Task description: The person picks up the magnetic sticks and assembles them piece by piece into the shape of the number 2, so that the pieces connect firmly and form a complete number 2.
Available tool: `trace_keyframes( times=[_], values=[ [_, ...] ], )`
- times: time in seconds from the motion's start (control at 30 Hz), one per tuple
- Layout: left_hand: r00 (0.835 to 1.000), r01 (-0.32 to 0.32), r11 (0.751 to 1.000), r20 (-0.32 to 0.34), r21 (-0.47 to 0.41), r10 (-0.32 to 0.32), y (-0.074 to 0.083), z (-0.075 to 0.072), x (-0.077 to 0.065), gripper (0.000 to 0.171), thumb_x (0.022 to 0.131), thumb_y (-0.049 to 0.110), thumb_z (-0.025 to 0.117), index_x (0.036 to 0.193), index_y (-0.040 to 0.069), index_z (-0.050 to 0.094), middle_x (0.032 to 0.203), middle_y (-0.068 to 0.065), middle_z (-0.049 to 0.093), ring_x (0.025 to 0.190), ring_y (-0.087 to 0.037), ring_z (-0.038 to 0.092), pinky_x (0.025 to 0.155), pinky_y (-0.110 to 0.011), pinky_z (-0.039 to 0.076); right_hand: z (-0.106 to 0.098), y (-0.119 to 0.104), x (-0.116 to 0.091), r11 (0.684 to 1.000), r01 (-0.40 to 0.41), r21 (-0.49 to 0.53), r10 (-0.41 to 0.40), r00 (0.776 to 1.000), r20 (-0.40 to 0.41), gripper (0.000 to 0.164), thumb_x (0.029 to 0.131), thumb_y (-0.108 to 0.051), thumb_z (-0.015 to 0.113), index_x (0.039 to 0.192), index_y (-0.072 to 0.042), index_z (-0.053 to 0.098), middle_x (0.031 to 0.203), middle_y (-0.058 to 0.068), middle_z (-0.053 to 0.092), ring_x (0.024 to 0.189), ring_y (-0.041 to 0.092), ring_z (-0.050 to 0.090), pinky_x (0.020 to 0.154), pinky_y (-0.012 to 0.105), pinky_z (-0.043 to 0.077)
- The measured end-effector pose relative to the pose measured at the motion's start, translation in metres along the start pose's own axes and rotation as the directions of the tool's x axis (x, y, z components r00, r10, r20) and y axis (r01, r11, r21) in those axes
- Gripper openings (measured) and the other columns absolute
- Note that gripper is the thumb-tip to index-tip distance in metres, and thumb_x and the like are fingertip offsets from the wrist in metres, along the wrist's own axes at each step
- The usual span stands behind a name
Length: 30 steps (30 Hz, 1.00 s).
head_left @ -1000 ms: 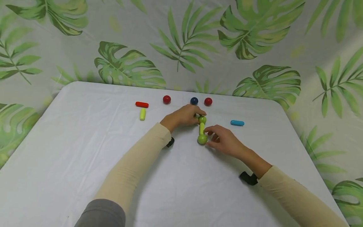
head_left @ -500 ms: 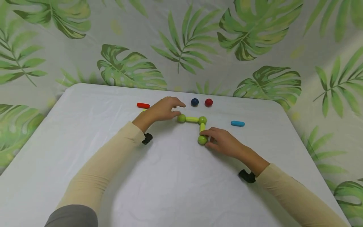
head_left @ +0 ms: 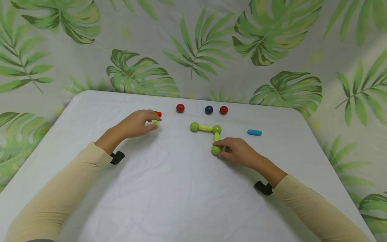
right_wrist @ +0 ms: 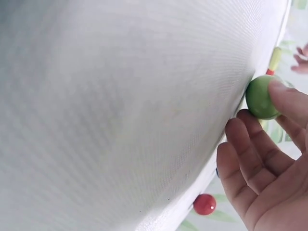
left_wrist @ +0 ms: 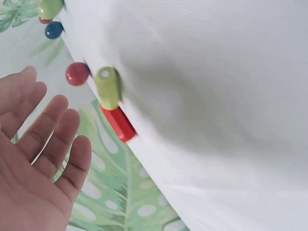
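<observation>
Three green balls joined by two yellow-green rods form an L on the table. Its far-left ball [head_left: 195,126] and corner ball [head_left: 217,129] have a rod [head_left: 206,128] between them. My right hand [head_left: 240,152] pinches the near green ball [head_left: 216,150], thumb against it in the right wrist view and index finger reaching over the second rod [head_left: 216,136]. My left hand [head_left: 134,124], fingers spread and holding nothing, hovers at a loose yellow-green rod [left_wrist: 108,89]. A red rod [left_wrist: 118,124] lies just beyond that one, and in the head view the hand partly hides both.
Along the back of the white table [head_left: 169,188] sit a red ball [head_left: 180,108], a dark blue ball [head_left: 209,110] and another red ball [head_left: 223,110]. A blue rod [head_left: 254,132] lies to the right. Leaf-print cloth [head_left: 196,50] hangs behind.
My left hand has let go of the L's far-left part and moved left to the loose rods. The right hand's fingers have closed onto the near green ball.
</observation>
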State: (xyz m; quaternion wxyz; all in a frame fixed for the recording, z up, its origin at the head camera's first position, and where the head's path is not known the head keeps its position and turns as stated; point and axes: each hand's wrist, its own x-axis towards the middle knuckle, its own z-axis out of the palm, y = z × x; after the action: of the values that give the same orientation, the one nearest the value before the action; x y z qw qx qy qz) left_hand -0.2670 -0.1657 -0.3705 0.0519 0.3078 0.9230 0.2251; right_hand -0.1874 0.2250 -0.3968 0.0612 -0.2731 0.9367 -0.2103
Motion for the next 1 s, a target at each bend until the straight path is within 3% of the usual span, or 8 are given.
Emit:
trace_keyframes(
  times=[0.23, 0.43, 0.53, 0.77, 1.0],
  values=[
    [0.999, 0.045, 0.998, -0.008, -0.044, -0.046, -0.008, -0.003, -0.018, 0.031, 0.095, 0.015, 0.063, 0.124, 0.007, 0.067, 0.13, -0.013, 0.064, 0.111, -0.033, 0.062, 0.098, -0.049, 0.049, -0.004, 0.003, 0.001, 0.997, -0.03, 0.073, 0.029, 0.999, 0.017, 0.039, 0.086, -0.016, 0.077, 0.124, -0.015, 0.069, 0.103, 0.0, 0.073, 0.087, 0.013, 0.064, 0.076, 0.025, 0.054],
    [0.998, 0.066, 0.998, -0.009, -0.017, -0.066, -0.007, -0.004, -0.019, 0.032, 0.095, 0.014, 0.063, 0.125, 0.006, 0.067, 0.132, -0.015, 0.063, 0.11, -0.033, 0.063, 0.097, -0.05, 0.05, -0.004, 0.004, 0.003, 0.994, -0.049, 0.099, 0.047, 0.999, 0.019, 0.039, 0.086, -0.016, 0.077, 0.124, -0.015, 0.069, 0.103, 0.002, 0.073, 0.087, 0.014, 0.065, 0.075, 0.025, 0.054],
    [0.994, 0.11, 0.994, -0.014, 0.01, -0.11, -0.007, -0.002, -0.017, 0.032, 0.095, 0.016, 0.062, 0.125, 0.004, 0.067, 0.132, -0.016, 0.063, 0.108, -0.033, 0.064, 0.096, -0.049, 0.05, -0.003, 0.005, 0.004, 0.994, -0.048, 0.096, 0.046, 0.999, 0.02, 0.039, 0.086, -0.016, 0.077, 0.124, -0.015, 0.069, 0.103, 0.002, 0.073, 0.087, 0.014, 0.066, 0.075, 0.024, 0.054],
    [0.97, 0.239, 0.971, -0.045, -0.014, -0.239, -0.009, 0.012, -0.004, 0.034, 0.097, 0.02, 0.058, 0.125, 0.004, 0.067, 0.129, -0.015, 0.067, 0.11, -0.032, 0.063, 0.094, -0.049, 0.051, -0.001, 0.007, 0.004, 0.992, -0.065, 0.106, 0.062, 0.998, 0.034, 0.039, 0.086, -0.017, 0.077, 0.124, -0.014, 0.069, 0.104, 0.003, 0.072, 0.088, 0.015, 0.066, 0.076, 0.024, 0.054],
    [0.941, 0.337, 0.941, -0.033, -0.016, -0.337, -0.005, 0.017, 0.003, 0.034, 0.097, 0.023, 0.055, 0.123, 0.007, 0.068, 0.123, -0.013, 0.069, 0.111, -0.03, 0.062, 0.094, -0.048, 0.05, -0.002, 0.007, 0.005, 0.987, -0.074, 0.14, 0.068, 0.997, 0.045, 0.038, 0.086, -0.016, 0.077, 0.123, -0.014, 0.069, 0.105, 0.005, 0.072, 0.09, 0.017, 0.066, 0.078, 0.028, 0.055]
  ],
)
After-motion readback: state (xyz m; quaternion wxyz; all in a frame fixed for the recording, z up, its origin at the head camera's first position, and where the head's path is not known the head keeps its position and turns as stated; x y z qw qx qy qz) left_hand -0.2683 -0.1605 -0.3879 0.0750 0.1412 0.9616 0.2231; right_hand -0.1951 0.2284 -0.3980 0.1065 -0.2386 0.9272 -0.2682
